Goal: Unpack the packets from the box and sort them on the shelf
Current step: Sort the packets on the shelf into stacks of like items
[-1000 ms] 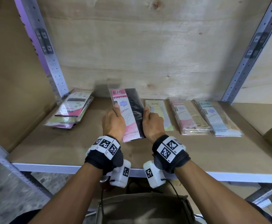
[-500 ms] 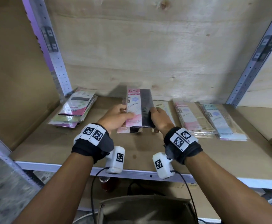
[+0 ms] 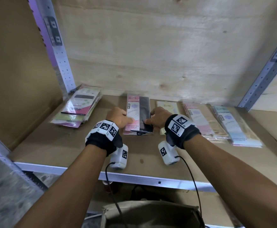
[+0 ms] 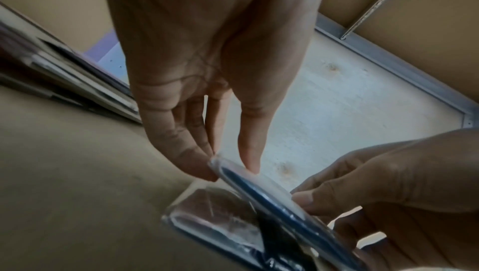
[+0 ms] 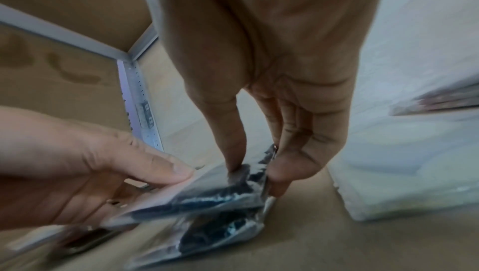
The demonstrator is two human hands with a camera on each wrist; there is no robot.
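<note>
Pink-and-black packet (image 3: pixel 138 112) pinched by both hands.

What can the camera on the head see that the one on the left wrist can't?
Only the head view shows the whole shelf: a left stack, the yellow packet, pink pile and blue pile in a row. Only the left wrist view shows, from underneath, a second packet lying below the held one. Both show the left hand and right hand pinching the pink and black packet by its sides.
</note>
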